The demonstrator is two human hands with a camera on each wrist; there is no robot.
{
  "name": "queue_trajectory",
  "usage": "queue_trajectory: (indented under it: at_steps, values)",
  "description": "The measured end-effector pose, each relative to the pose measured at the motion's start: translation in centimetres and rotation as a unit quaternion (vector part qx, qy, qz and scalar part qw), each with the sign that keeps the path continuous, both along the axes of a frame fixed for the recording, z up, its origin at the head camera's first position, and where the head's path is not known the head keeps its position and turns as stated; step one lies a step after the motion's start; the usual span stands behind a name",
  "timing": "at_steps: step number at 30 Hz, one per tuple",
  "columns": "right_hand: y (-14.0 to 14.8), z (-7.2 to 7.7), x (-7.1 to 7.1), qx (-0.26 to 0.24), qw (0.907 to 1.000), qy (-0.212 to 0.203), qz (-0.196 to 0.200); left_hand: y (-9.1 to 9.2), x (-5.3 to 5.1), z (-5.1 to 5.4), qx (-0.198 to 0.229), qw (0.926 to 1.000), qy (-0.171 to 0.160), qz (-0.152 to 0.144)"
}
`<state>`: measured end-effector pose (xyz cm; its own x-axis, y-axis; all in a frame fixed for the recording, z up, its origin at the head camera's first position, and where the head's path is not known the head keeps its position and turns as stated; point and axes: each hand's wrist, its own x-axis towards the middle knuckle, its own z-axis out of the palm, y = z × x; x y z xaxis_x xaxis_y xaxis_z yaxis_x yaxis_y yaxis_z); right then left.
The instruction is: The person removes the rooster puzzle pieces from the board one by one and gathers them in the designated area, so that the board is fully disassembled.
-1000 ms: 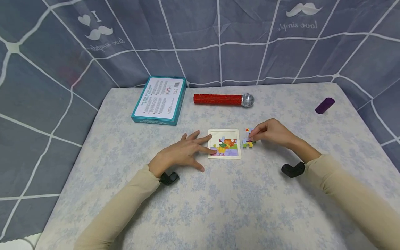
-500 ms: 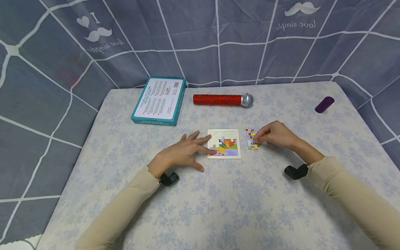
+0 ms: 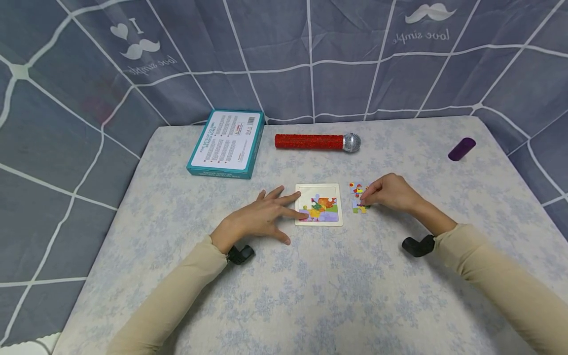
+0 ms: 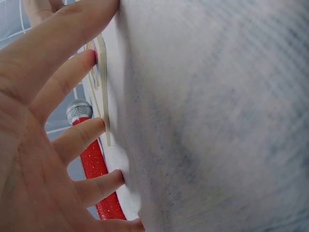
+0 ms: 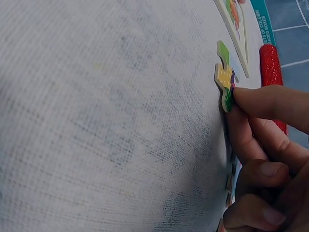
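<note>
The left hand (image 3: 257,219) lies with spread fingers at the left of a small puzzle tray (image 3: 318,223); two fingertips touch the tray, as the left wrist view also shows. Joined pieces (image 3: 326,207) cover its lower and right parts, and the upper left shows bare board. Right of the tray, the right hand (image 3: 392,193) pinches a yellow, green and purple piece (image 5: 224,77) between thumb and index finger, low at the cloth. Just above it lies a piece with a red and yellow figure (image 3: 357,189). Further pieces (image 5: 229,183) show partly below the right hand.
Behind the tray lies a red microphone (image 3: 310,142) with a silver head. A teal-edged box (image 3: 226,140) is at the back left, and a purple cylinder (image 3: 462,149) at the back right. Grey tiled-pattern curtains (image 3: 284,93) surround the table's far sides.
The right hand has shifted slightly right and down, bringing the pinched piece away from the tray and uncovering more of the figure piece. The left hand stays in place.
</note>
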<state>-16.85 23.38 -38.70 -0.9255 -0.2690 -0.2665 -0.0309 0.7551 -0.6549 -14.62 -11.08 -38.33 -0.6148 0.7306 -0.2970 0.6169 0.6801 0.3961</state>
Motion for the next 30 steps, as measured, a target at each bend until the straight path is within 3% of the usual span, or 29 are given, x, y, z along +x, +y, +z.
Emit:
queue_trajectory:
  at_steps: [11, 18, 30]
  values:
    - [-0.5, 0.1, -0.1, 0.012, 0.9999, 0.007, 0.005, -0.1, 0.1, -0.2, 0.015, 0.9999, 0.000, 0.005]
    - [-0.9, 1.3, -0.2, 0.035, 0.9974, 0.062, 0.002, -0.1, 0.1, 0.0, 0.011, 0.9999, -0.002, 0.003]
    - [-5.3, 0.8, -0.8, 0.015, 0.9941, 0.089, 0.059, 0.0, 0.0, -0.1, 0.001, 1.0000, -0.004, 0.002]
